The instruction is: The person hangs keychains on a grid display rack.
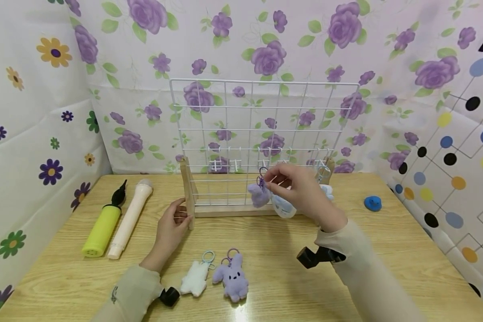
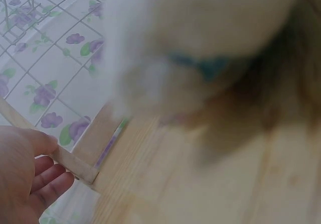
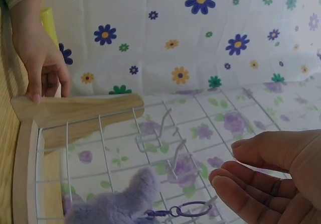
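My right hand (image 1: 295, 185) is beside a purple plush keychain (image 1: 259, 195) that hangs from a hook of the white wire grid (image 1: 251, 107). In the right wrist view, the thumb and fingers stand apart, close to its purple ring (image 3: 193, 209). Partly behind this hand hangs a pale blue-and-white plush (image 1: 284, 208). My left hand (image 1: 173, 226) rests loosely bent against the left wooden end of the grid's stand (image 1: 188, 192), thumb at its edge. On the table lie a white plush keychain (image 1: 194, 278) and a purple plush rabbit keychain (image 1: 233, 278).
To the left lie a yellow-green hand pump (image 1: 101, 230) with a black nozzle and a pale microphone-shaped stick (image 1: 130, 219). A small blue toy duck (image 1: 373, 203) sits at the right. Several white hooks (image 1: 235, 166) stick out from the grid. Patterned cloths surround the table (image 1: 386, 264).
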Action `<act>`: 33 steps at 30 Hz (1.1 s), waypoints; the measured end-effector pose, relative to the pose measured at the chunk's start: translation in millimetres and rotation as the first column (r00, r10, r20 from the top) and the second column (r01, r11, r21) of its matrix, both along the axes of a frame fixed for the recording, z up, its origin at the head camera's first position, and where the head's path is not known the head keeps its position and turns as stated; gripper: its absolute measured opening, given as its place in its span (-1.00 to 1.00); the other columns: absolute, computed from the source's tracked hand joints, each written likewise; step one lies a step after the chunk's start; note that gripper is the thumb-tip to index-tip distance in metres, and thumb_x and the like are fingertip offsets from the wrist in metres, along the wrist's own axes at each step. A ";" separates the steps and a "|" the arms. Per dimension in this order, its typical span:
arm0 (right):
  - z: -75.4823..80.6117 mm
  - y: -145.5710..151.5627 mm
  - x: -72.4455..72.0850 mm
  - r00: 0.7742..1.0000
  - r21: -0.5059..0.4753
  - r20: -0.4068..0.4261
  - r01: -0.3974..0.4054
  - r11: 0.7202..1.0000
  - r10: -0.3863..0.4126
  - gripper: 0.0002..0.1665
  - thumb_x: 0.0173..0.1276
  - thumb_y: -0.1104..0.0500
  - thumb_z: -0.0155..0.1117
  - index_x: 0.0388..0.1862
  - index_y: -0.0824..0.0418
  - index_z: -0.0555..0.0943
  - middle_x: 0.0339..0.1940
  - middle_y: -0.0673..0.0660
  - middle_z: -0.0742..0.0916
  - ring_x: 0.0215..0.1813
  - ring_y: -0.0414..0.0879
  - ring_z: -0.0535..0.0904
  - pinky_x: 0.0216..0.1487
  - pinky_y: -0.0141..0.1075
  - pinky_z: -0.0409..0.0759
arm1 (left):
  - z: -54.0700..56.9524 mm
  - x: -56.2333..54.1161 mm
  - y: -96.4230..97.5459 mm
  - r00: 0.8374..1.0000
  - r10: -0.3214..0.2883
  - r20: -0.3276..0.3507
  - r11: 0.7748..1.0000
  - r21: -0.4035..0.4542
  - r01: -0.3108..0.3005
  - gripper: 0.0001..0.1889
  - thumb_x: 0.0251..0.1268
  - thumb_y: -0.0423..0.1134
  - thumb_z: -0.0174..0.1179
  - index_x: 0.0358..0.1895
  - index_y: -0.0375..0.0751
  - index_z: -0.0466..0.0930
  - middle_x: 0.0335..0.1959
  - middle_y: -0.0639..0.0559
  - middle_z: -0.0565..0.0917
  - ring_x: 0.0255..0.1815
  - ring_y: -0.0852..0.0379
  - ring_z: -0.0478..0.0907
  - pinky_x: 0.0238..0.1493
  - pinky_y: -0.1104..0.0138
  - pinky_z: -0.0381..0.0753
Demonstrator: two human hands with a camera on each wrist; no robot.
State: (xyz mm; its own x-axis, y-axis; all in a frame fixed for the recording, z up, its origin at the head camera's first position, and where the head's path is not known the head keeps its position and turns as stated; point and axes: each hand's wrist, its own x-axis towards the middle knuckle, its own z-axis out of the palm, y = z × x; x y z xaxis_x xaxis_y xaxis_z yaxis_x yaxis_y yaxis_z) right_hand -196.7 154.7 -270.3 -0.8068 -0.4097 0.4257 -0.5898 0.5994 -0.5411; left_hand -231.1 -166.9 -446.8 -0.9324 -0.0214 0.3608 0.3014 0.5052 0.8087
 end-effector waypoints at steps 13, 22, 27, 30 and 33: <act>-24.1 -5.0 23.4 0.995 -0.035 -0.004 -0.099 0.994 0.099 -0.81 0.32 0.26 0.29 -0.08 0.21 0.64 -0.18 0.06 0.73 -0.21 -0.17 0.65 -0.24 -0.38 0.65 | 1.4 0.4 0.3 1.000 0.006 0.005 1.000 -0.018 -0.006 -0.46 0.21 -0.46 0.25 0.28 -0.35 0.36 -0.07 -0.29 0.62 -0.11 -0.12 0.62 -0.17 0.47 0.62; -51.6 -10.5 27.4 0.981 -0.041 0.122 -0.150 0.988 0.154 -0.82 0.33 0.24 0.27 -0.09 0.15 0.63 -0.16 0.10 0.73 -0.20 -0.20 0.64 -0.24 -0.41 0.63 | -0.1 1.5 0.7 1.000 0.013 0.019 1.000 -0.012 -0.012 -0.45 0.21 -0.46 0.25 0.29 -0.34 0.35 -0.06 -0.28 0.61 -0.10 -0.11 0.61 -0.15 0.48 0.61; -69.4 -14.4 25.7 0.971 -0.051 0.145 -0.183 0.982 0.188 -0.81 0.34 0.22 0.27 -0.09 0.18 0.64 -0.16 0.13 0.73 -0.20 -0.18 0.64 -0.26 -0.41 0.63 | -0.6 1.4 0.9 1.000 0.011 0.014 1.000 -0.015 -0.011 -0.45 0.21 -0.46 0.25 0.29 -0.35 0.35 -0.06 -0.29 0.62 -0.10 -0.12 0.62 -0.14 0.43 0.63; -79.0 -17.0 23.4 0.966 -0.050 0.160 -0.196 0.979 0.201 -0.81 0.34 0.20 0.27 -0.08 0.18 0.65 -0.15 0.11 0.73 -0.19 -0.18 0.64 -0.25 -0.40 0.63 | -0.4 0.6 1.2 1.000 0.012 0.005 1.000 -0.019 -0.012 -0.45 0.21 -0.46 0.25 0.29 -0.35 0.35 -0.06 -0.29 0.62 -0.10 -0.12 0.62 -0.13 0.38 0.65; -89.8 -19.5 20.3 0.960 -0.049 0.198 -0.191 0.980 0.197 -0.81 0.34 0.19 0.28 -0.08 0.15 0.65 -0.14 0.07 0.72 -0.18 -0.20 0.63 -0.23 -0.41 0.63 | -0.5 0.8 1.2 1.000 0.011 0.006 1.000 -0.017 -0.011 -0.45 0.22 -0.45 0.25 0.29 -0.35 0.35 -0.06 -0.29 0.62 -0.10 -0.12 0.61 -0.11 0.30 0.67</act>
State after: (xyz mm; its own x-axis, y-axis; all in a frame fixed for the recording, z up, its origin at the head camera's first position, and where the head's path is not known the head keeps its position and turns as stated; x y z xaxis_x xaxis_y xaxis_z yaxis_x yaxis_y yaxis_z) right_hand -176.4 135.2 -360.2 -0.7833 -0.5565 0.2769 -0.5704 0.4664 -0.6761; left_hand -230.3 -165.7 -447.3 -0.9343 -0.0259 0.3556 0.2907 0.5219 0.8019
